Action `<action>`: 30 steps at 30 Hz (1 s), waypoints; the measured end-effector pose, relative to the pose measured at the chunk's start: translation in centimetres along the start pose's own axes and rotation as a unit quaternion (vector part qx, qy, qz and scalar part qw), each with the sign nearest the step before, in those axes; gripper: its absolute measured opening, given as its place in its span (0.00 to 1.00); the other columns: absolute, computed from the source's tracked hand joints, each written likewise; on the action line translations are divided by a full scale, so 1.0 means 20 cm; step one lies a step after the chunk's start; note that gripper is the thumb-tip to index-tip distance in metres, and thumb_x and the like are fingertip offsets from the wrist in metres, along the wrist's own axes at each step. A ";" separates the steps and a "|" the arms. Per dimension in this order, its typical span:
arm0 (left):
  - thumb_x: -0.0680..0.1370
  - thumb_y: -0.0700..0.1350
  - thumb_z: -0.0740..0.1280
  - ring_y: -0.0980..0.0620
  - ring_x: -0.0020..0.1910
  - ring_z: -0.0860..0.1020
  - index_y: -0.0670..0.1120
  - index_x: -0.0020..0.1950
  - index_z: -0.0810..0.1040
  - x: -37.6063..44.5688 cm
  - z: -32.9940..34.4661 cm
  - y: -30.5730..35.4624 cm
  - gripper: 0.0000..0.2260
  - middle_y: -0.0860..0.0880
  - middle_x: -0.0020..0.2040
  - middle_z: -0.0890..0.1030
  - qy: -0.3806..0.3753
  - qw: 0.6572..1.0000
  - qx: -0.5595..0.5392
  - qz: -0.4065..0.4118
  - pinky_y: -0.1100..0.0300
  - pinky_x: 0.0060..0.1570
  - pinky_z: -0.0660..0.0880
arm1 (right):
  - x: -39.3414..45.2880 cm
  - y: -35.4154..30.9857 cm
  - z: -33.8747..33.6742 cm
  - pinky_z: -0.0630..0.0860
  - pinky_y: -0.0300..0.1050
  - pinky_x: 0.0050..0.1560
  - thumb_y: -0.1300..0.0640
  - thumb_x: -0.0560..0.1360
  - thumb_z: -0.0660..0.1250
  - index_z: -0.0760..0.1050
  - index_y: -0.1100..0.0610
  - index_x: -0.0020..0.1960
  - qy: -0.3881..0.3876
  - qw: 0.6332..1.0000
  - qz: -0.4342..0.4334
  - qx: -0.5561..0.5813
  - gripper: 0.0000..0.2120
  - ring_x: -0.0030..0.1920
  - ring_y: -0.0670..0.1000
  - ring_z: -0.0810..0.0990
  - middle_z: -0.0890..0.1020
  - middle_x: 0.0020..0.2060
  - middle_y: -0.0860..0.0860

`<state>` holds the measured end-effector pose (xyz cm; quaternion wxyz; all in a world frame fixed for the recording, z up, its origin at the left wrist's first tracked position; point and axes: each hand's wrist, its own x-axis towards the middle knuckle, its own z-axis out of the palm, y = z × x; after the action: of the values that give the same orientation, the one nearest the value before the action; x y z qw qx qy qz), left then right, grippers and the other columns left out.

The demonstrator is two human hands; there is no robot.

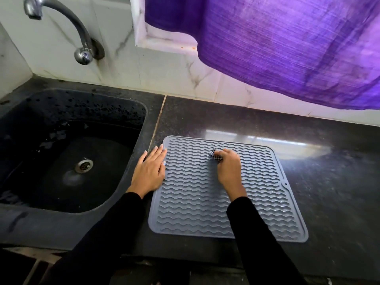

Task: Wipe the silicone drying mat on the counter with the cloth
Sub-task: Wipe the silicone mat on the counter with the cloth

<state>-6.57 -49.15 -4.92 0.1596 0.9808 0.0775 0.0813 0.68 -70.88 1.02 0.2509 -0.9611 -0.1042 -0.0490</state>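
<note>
One grey silicone drying mat (226, 194) lies on the dark tabletop (329, 171) beside one sink (131, 112), the flat left hand (150, 171) presses its edge, and the right hand (228, 169) grips one checkered cloth (216, 156) on it.

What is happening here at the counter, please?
A person is wiping a grey silicone drying mat that lies on the dark counter beside the sink. The right hand holds a small bunched checked cloth and presses it on the upper middle of the mat. The left hand lies flat, fingers straight, on the mat's left edge, apparently to steady it. A purple curtain hangs above.
</note>
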 end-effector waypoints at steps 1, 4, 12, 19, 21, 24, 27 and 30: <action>0.76 0.52 0.41 0.57 0.75 0.52 0.49 0.76 0.56 0.00 0.00 0.00 0.27 0.52 0.76 0.56 0.002 1.000 0.001 0.000 0.56 0.73 0.45 | -0.02 0.00 0.04 0.65 0.48 0.65 0.66 0.74 0.60 0.78 0.57 0.58 -0.009 0.999 -0.014 -0.034 0.16 0.62 0.58 0.72 0.78 0.59 0.56; 0.75 0.54 0.38 0.57 0.75 0.53 0.49 0.76 0.56 0.01 0.00 0.00 0.30 0.52 0.76 0.56 0.002 1.000 0.006 0.002 0.55 0.73 0.46 | -0.04 0.00 0.08 0.62 0.54 0.68 0.58 0.78 0.56 0.74 0.55 0.62 -0.019 0.993 -0.017 -0.119 0.15 0.67 0.57 0.65 0.73 0.64 0.55; 0.75 0.54 0.37 0.57 0.75 0.52 0.49 0.76 0.55 0.01 0.01 -0.01 0.30 0.53 0.76 0.56 -0.006 1.000 0.013 0.004 0.55 0.73 0.47 | -0.02 -0.01 0.08 0.69 0.49 0.58 0.59 0.79 0.55 0.73 0.57 0.58 -0.029 0.977 -0.032 -0.210 0.12 0.59 0.56 0.69 0.73 0.57 0.55; 0.73 0.55 0.35 0.58 0.75 0.50 0.50 0.76 0.53 0.00 -0.01 0.00 0.32 0.53 0.77 0.54 -0.006 1.000 0.009 0.002 0.56 0.73 0.44 | 0.08 -0.04 0.03 0.70 0.53 0.58 0.65 0.76 0.58 0.78 0.57 0.56 -0.063 0.982 -0.018 -0.178 0.13 0.58 0.58 0.72 0.76 0.55 0.56; 0.73 0.56 0.35 0.58 0.75 0.51 0.50 0.76 0.54 0.00 -0.01 0.00 0.32 0.53 0.77 0.54 -0.002 1.000 0.006 0.004 0.56 0.73 0.44 | 0.13 -0.05 -0.01 0.72 0.49 0.58 0.67 0.74 0.61 0.82 0.57 0.51 -0.041 0.997 0.047 -0.041 0.13 0.55 0.58 0.77 0.82 0.51 0.56; 0.74 0.56 0.36 0.57 0.75 0.51 0.49 0.76 0.54 0.00 -0.01 0.00 0.32 0.53 0.76 0.55 0.005 1.000 0.006 0.008 0.56 0.73 0.44 | 0.13 -0.08 0.00 0.73 0.45 0.59 0.71 0.70 0.62 0.82 0.59 0.52 0.002 0.999 0.036 0.039 0.16 0.53 0.56 0.80 0.83 0.50 0.57; 0.74 0.56 0.36 0.58 0.75 0.51 0.50 0.76 0.55 0.00 -0.01 0.00 0.31 0.53 0.76 0.55 0.007 1.000 -0.003 0.011 0.57 0.72 0.43 | 0.03 -0.10 0.09 0.68 0.50 0.63 0.67 0.74 0.60 0.77 0.57 0.59 -0.047 0.995 -0.043 -0.083 0.17 0.61 0.57 0.72 0.77 0.58 0.56; 0.75 0.56 0.37 0.58 0.75 0.52 0.50 0.75 0.55 0.00 0.00 -0.01 0.30 0.53 0.76 0.56 0.010 1.000 -0.005 0.012 0.58 0.72 0.43 | -0.03 -0.09 0.11 0.60 0.58 0.67 0.61 0.78 0.57 0.70 0.53 0.65 -0.060 0.972 -0.063 -0.220 0.17 0.68 0.57 0.63 0.70 0.65 0.55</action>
<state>-6.66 -49.00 -4.91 0.1631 0.9800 0.0664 0.0929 -0.15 -68.30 -0.02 0.0230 -0.9854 -0.1661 -0.0283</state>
